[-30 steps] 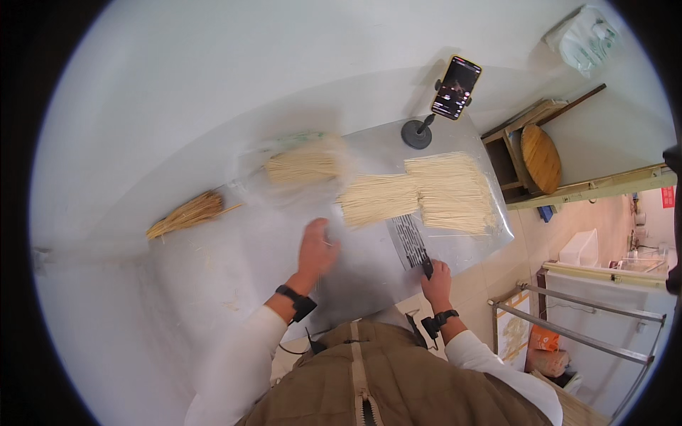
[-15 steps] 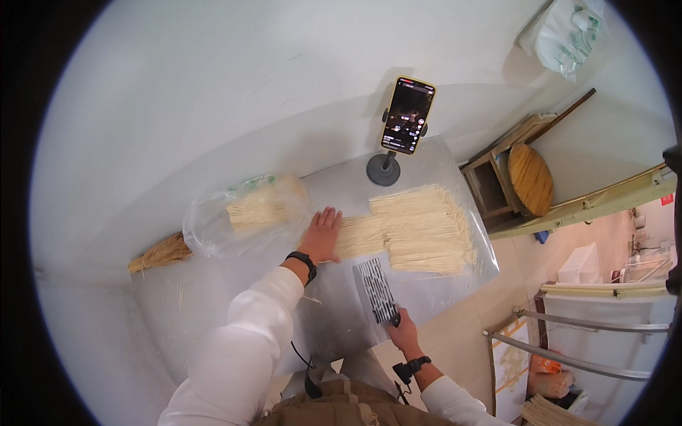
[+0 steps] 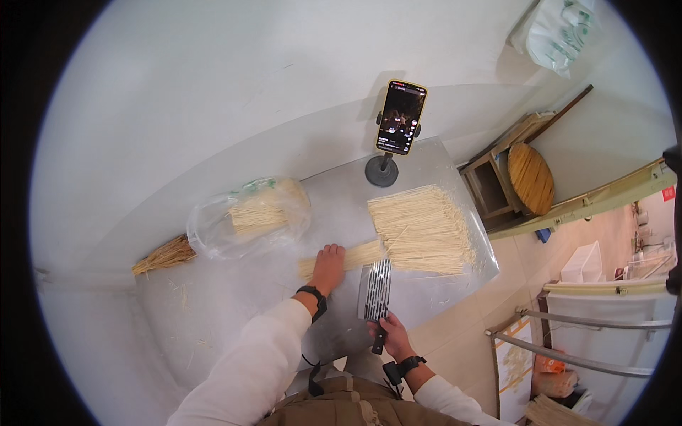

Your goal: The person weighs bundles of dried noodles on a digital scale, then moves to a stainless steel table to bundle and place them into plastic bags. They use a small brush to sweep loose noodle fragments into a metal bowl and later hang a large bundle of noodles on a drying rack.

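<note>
My right hand (image 3: 395,336) is closed round the dark handle of a cleaver (image 3: 374,290), whose broad blade has a black-and-white patterned look. Its tip reaches the right end of a narrow bundle of dried noodles (image 3: 364,253) on the metal table (image 3: 249,312). Across that bundle lies my left hand (image 3: 329,268), fingers together and bent over the strands, a short way left of the blade. Just right of the cleaver tip spreads a wide pile of pale noodles (image 3: 424,231). A watch-like black band sits on each wrist.
A phone (image 3: 402,117) stands on a round-based holder at the table's back edge. Left of it lies a clear plastic bag (image 3: 213,227) with more noodles inside, then a bundle of brown straw (image 3: 163,255). A wooden stool (image 3: 531,179) lies beyond the table's right end.
My left hand has gone from lying flat to bending over the noodle bundle, which now sits lower and narrower, apart from the pile's upper part. The cleaver has swung upright, its tip nearer the noodles.
</note>
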{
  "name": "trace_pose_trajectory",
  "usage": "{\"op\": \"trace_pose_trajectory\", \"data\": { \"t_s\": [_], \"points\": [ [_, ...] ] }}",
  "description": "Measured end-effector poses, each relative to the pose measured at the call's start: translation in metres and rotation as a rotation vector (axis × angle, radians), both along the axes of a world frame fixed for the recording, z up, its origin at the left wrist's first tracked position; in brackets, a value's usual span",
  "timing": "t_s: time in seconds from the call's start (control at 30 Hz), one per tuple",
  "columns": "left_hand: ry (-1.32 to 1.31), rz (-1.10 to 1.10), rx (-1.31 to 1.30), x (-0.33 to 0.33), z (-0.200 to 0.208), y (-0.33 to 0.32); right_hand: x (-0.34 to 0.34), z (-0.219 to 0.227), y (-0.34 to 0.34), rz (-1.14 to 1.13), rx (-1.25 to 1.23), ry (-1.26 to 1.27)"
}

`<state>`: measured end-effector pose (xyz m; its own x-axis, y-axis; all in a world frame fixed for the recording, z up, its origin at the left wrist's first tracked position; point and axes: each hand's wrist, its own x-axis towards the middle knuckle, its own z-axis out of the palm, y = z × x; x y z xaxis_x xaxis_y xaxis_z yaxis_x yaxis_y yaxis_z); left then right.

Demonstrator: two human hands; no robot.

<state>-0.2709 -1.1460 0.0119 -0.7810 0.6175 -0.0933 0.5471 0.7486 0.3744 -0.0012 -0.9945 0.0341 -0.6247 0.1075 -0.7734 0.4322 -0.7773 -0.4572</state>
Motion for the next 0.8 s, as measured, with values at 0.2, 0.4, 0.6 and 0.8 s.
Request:
{"op": "trace_pose_trajectory", "data": {
  "t_s": [0.2, 0.4, 0.6, 0.8],
  "points": [
    [-0.042, 0.012, 0.044, 0.034, 0.012, -0.02, -0.025, -0.002, -0.005, 0.086, -0.03, 0.036],
    [0.044, 0.009, 0.129, 0.04, 0.015, -0.035, -0.05, -0.009, 0.011, 0.205, -0.008, 0.125],
    [-0.172, 0.124, 0.056, 0.02, 0.017, -0.042, -0.062, -0.011, 0.035, 0.265, -0.012, 0.108],
    [-0.281, 0.206, 0.082, 0.02, 0.037, -0.063, -0.074, 0.007, 0.049, 0.464, 0.695, -0.097]
  ]
}}
